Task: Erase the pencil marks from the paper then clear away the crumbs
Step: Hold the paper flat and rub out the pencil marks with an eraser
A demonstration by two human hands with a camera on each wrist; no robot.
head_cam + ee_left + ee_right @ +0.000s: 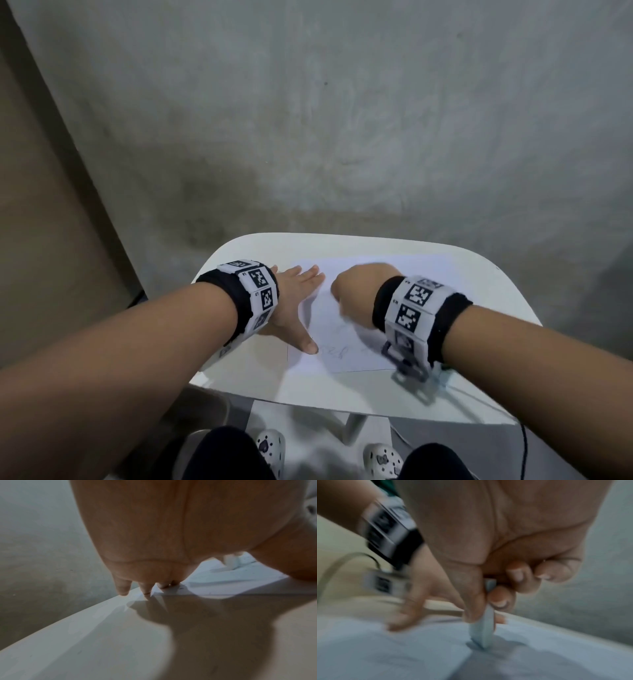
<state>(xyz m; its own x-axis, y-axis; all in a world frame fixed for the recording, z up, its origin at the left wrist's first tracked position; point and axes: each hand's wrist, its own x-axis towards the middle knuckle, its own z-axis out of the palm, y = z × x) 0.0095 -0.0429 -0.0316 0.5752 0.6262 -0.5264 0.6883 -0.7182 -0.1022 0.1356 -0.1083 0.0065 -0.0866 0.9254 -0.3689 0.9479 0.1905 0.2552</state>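
A white sheet of paper lies on the small white table, with faint pencil marks near its front edge. My left hand lies flat with straight fingers, pressing the paper's left edge down. My right hand is curled over the middle of the sheet. In the right wrist view its thumb and fingers pinch a pale white eraser, whose lower end touches the paper. The left hand shows there too, blurred. The left wrist view shows my straight fingers on the table beside the paper.
The table's rounded far edge is close beyond the paper, with grey concrete floor behind. A thin black cable hangs off the front right corner. My knees and white shoes are below the near edge.
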